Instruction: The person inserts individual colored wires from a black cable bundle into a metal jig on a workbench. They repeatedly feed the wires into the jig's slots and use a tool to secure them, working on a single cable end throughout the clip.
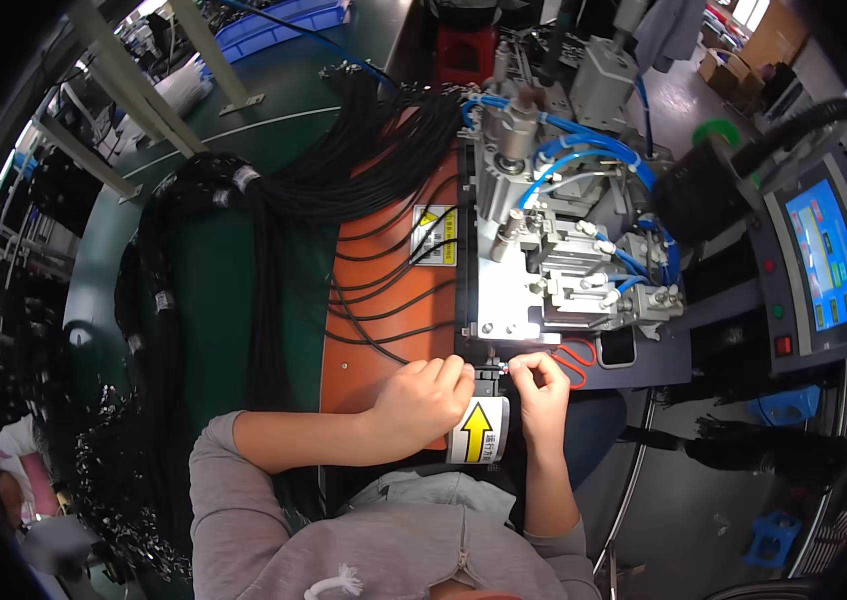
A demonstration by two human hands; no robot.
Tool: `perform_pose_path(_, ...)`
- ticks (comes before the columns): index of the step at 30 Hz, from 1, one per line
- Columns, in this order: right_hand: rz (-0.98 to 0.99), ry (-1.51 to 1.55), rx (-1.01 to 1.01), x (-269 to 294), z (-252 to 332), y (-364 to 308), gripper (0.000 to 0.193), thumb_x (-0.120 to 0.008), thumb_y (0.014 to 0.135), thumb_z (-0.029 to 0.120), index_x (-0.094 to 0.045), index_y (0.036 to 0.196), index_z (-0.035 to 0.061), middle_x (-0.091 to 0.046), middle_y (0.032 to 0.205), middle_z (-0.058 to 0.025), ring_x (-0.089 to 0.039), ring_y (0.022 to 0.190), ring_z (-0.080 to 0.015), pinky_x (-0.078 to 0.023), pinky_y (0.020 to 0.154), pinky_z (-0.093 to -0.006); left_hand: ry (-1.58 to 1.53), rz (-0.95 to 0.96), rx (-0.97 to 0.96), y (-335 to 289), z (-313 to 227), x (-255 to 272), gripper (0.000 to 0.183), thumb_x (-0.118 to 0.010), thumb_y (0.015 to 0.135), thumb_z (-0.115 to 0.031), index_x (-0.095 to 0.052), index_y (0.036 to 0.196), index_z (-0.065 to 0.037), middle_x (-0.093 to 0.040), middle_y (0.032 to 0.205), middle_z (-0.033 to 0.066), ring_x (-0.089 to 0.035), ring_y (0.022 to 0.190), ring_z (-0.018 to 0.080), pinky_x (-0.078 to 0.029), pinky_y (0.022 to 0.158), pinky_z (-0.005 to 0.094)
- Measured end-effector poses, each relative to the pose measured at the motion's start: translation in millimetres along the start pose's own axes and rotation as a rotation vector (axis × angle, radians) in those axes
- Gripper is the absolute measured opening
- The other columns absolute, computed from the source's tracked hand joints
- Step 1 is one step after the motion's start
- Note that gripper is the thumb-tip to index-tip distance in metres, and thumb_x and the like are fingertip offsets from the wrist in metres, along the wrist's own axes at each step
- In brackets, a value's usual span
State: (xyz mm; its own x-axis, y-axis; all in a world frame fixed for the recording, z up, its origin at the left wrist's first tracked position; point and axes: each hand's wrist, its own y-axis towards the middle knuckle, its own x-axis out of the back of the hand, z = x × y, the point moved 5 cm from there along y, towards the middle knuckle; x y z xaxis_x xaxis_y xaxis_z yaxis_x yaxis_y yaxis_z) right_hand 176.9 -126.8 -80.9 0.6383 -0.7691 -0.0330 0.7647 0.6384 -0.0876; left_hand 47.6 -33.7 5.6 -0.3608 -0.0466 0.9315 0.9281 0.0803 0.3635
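Note:
My left hand (424, 400) is closed around a black cable (374, 343) at the front edge of the orange work plate (364, 372). Facing it, my right hand (544, 395) pinches with thumb and forefinger at a small light-coloured cable end (506, 368). Both hands are over a narrow black track (487, 384) in front of the metal machine (509, 305). A label with a yellow arrow (479, 430) lies just below them. Several more black cables run across the orange plate into the machine's left side. The fingers hide the exact shape of the cable end.
A thick bundle of black cables (261, 260) lies on the green table (214, 345) at left. Red-handled scissors (579, 362) are right of my right hand. A touch screen (824, 255) stands at far right. Blue air hoses (634, 160) loop over the machine.

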Motion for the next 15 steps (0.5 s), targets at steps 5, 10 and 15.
perform_pose_path(5,-0.263,0.065,0.277,24,3,-3,0.003,-0.059,0.087,0.000,-0.060,0.089,0.0000,-0.061,0.085,-0.0023,-0.054,0.074,-0.0073,-0.044,0.069,-0.0229,0.081,0.107,0.055,-2,10,-4,0.023,-0.061,0.076,-0.006,-0.065,0.098,-0.001,-0.056,0.079,0.0047,-0.058,0.072,0.0191,-0.046,0.062,0.0281)
perform_pose_path(10,-0.562,-0.726,0.424,93,-7,8,0.022,-0.064,0.081,0.013,-0.058,0.101,0.0063,-0.063,0.100,-0.0077,-0.053,0.107,-0.0299,-0.036,0.095,-0.0442,0.051,0.048,0.294,-45,52,9,0.035,-0.058,0.077,0.000,-0.060,0.111,-0.004,-0.057,0.113,0.0126,-0.054,0.106,0.0301,-0.042,0.088,0.0387)
perform_pose_path(15,-0.556,-1.037,0.296,126,-41,30,0.036,-0.061,0.087,0.031,-0.052,0.108,0.0025,-0.061,0.120,-0.0102,-0.038,0.131,-0.0329,-0.018,0.107,-0.0559,0.217,0.043,0.712,-114,122,16,0.070,-0.057,0.075,0.004,-0.035,0.140,-0.005,-0.036,0.138,0.0222,-0.037,0.126,0.0387,-0.030,0.105,0.0446)
